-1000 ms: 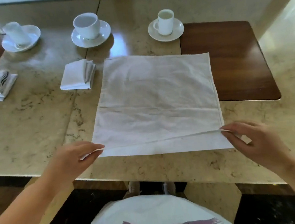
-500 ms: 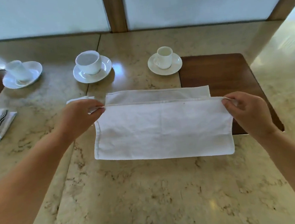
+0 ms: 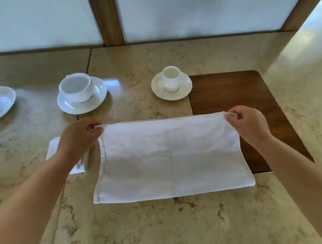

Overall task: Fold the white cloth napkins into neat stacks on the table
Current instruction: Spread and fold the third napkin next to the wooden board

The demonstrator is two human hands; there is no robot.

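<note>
— What is lying nearest you?

— The white napkin [image 3: 171, 158], folded in half, its folded edge lying toward you on the marble table [image 3: 146, 230].

— And your hands?

— Your left hand [image 3: 78, 138] is pinching the napkin's far left corner; your right hand [image 3: 248, 124] is pinching the far right corner.

— Beyond that?

— A folded napkin [image 3: 54, 148] is showing under your left forearm, the wooden inlay [image 3: 241, 91] is running under the cloth's right side, and farther off a large cup [image 3: 76, 89] and a small cup [image 3: 171, 78] are sitting on saucers.
</note>
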